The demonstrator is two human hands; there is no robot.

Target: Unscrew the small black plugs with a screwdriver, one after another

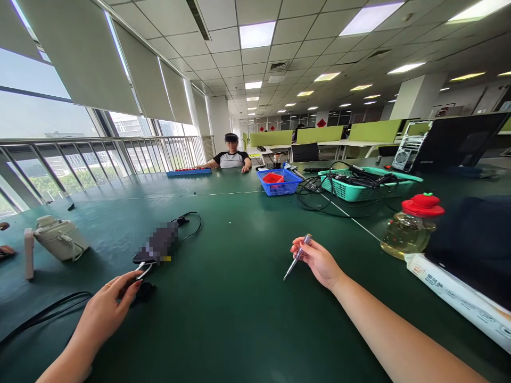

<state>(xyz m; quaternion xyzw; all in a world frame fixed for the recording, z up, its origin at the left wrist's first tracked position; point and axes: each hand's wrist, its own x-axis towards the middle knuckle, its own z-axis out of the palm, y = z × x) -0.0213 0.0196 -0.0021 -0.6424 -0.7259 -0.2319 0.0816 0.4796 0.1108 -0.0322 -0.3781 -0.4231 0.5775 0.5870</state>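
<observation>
Between the fingers of my right hand (317, 260) is a small screwdriver (296, 260) with a clear handle, slanting tip-down to the left above the green table (231, 319). My left hand (107, 306) is closed at the left, with thumb and forefinger on a white cable (144, 270). That cable meets the near end of a dark phone-like device (157, 243), whose surface is blurred out. A black cord with a plug (182, 220) lies at the device's far end. Beside my left fingertips is a small black object (146, 292) that I cannot make out.
At left stands a pale bottle (62, 238), with another person's fingers (6, 250) at the edge. Blue basket (279, 183), green basket of cables (359, 186), red-lidded jar (413, 226) and white box (459, 300) occupy the far and right sides. A person (231, 154) sits opposite.
</observation>
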